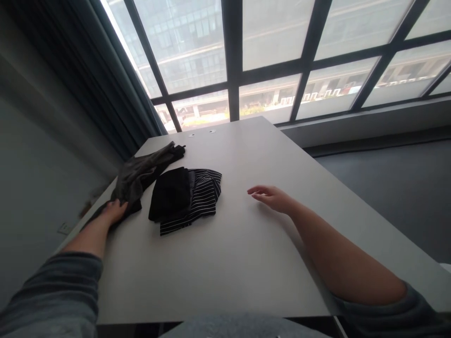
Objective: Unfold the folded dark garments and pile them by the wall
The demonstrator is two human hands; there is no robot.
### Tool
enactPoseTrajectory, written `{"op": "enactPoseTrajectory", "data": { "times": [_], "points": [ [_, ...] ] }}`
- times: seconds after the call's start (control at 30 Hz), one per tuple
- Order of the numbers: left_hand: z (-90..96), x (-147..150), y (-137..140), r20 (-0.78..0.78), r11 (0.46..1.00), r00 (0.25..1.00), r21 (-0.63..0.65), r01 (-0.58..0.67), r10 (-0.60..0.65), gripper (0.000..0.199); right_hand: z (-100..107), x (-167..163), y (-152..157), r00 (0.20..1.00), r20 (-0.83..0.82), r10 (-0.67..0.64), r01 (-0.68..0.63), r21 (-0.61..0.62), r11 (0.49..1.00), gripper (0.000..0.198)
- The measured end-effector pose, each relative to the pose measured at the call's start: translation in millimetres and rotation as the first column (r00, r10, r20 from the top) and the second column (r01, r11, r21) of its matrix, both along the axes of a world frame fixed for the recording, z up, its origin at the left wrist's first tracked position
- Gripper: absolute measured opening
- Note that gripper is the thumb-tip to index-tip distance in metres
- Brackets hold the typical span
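Note:
My left hand is at the near end of a loose, crumpled heap on the left of the table, its fingers closed on a dark grey garment. Black cloth lies under and beside that garment. To the right of the heap rests a folded black garment, partly covering a black garment with white stripes. My right hand holds nothing. It hovers over the table right of the striped cloth, palm down, fingers stretched out to the left.
All the clothes lie on a white table, with two small fittings near its far edge. A dark curtain and a wall border the left side. Large framed windows stand beyond, and grey floor shows at the right.

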State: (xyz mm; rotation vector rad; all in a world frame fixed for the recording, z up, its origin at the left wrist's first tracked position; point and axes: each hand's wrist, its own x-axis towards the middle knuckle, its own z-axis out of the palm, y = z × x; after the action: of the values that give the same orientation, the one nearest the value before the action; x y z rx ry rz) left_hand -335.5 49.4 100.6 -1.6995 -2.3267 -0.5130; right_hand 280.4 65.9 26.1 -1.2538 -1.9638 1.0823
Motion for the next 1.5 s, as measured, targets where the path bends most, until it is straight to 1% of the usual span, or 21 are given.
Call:
{"op": "enactPoseTrajectory", "data": {
  "times": [0.03, 0.1, 0.17, 0.23, 0.3, 0.37, 0.43, 0.47, 0.5, 0.53, 0.6, 0.67, 0.73, 0.8, 0.9, 1.0, 1.07, 1.17, 1.27, 1.37, 1.5],
  "points": [
    [-22.1, 0, -9, 0.02, 0.998, 0.998, -0.005, -0.067, 0.067, 0.03, -1, -2, -1, 1.0, 0.02, 0.0, 0.0, 0.004, 1.0, 0.043],
    [-52.8, -1, -23, 0.055, 0.987, 0.986, -0.004, -0.159, 0.159, 0.033, -3, -8, -2, 0.999, 0.05, -0.003, 0.002, 0.017, 1.0, 0.04],
    [-68.7, -3, -31, 0.077, 0.984, 0.981, 0.026, -0.178, 0.175, 0.042, -5, -13, -3, 0.997, 0.077, -0.006, 0.003, 0.029, 1.0, 0.039],
    [-75.4, 1, -36, 0.08, 0.983, 0.984, 0.082, -0.167, 0.16, 0.049, -8, -17, -3, 0.996, 0.086, -0.016, 0.012, 0.045, 0.999, 0.039],
    [-78.3, 15, -41, 0.069, 0.983, 0.994, 0.158, -0.092, 0.082, 0.05, -10, -19, -3, 0.996, 0.084, -0.026, 0.02, 0.07, 0.997, 0.039],
    [-80.5, 42, -45, 0.047, 0.971, 0.991, 0.212, 0.113, -0.125, 0.049, -11, -21, -3, 0.995, 0.093, -0.025, 0.016, 0.099, 0.995, 0.038],
    [-82.9, 76, -48, 0.011, 0.912, 0.929, 0.195, 0.362, -0.371, 0.049, -11, -22, -3, 0.993, 0.12, -0.017, 0.003, 0.12, 0.993, 0.037],
    [-84.2, 94, -48, -0.01, 0.889, 0.902, 0.168, 0.427, -0.431, 0.051, -11, -23, -4, 0.991, 0.134, -0.013, -0.004, 0.126, 0.992, 0.037],
    [-85.3, 111, -47, -0.025, 0.886, 0.895, 0.136, 0.444, -0.445, 0.055, -10, -25, -5, 0.989, 0.145, -0.012, -0.007, 0.132, 0.991, 0.036],
    [-86.2, 126, -45, -0.024, 0.894, 0.9, 0.109, 0.434, -0.434, 0.059, -9, -27, -6, 0.988, 0.151, -0.014, -0.007, 0.14, 0.99, 0.036],
    [-87.2, 146, -38, 0.056, 0.919, 0.92, 0.101, 0.382, -0.389, 0.056, -3, -33, -12, 0.989, 0.146, -0.011, -0.014, 0.169, 0.985, 0.033],
    [-87.3, 152, -29, 0.171, 0.934, 0.92, 0.134, 0.332, -0.352, 0.045, 4, -43, -22, 0.991, 0.131, 0.021, -0.049, 0.213, 0.976, 0.031],
    [-86.5, 148, -23, 0.246, 0.944, 0.916, 0.174, 0.28, -0.317, 0.039, 14, -54, -37, 0.987, 0.133, 0.093, -0.124, 0.257, 0.958, 0.03],
    [-85.3, 142, -19, 0.267, 0.955, 0.926, 0.201, 0.219, -0.269, 0.041, 21, -66, -55, 0.969, 0.159, 0.188, -0.229, 0.303, 0.925, 0.029],
    [-84.5, 141, -16, 0.283, 0.961, 0.933, 0.224, 0.16, -0.221, 0.047, 26, -80, -77, 0.907, 0.23, 0.353, -0.416, 0.347, 0.841, 0.029],
    [-87.2, 152, -12, 0.275, 0.965, 0.939, 0.218, 0.148, -0.206, 0.042, 22, -86, -84, 0.832, 0.323, 0.451, -0.541, 0.295, 0.787, 0.03],
    [-91.0, 164, -11, 0.257, 0.967, 0.949, 0.22, 0.126, -0.182, 0.038, 17, -87, -82, 0.813, 0.364, 0.455, -0.556, 0.253, 0.792, 0.031],
    [-96.1, 183, -16, 0.211, 0.965, 0.965, 0.242, 0.102, -0.155, 0.035, 13, -85, -77, 0.827, 0.379, 0.416, -0.522, 0.241, 0.818, 0.032],
    [-97.6, 199, -24, 0.077, 0.952, 0.974, 0.242, 0.189, -0.213, 0.034, 12, -83, -74, 0.84, 0.38, 0.386, -0.495, 0.248, 0.833, 0.033],
    [-96.5, 208, -29, -0.026, 0.943, 0.97, 0.23, 0.242, -0.242, 0.034, 12, -85, -75, 0.834, 0.381, 0.399, -0.51, 0.259, 0.82, 0.032],
    [-91.1, 202, -24, 0.14, 0.917, 0.963, 0.364, 0.165, -0.229, 0.031, 8, -88, -75, 0.833, 0.364, 0.417, -0.525, 0.282, 0.803, 0.03]
  ]
}}
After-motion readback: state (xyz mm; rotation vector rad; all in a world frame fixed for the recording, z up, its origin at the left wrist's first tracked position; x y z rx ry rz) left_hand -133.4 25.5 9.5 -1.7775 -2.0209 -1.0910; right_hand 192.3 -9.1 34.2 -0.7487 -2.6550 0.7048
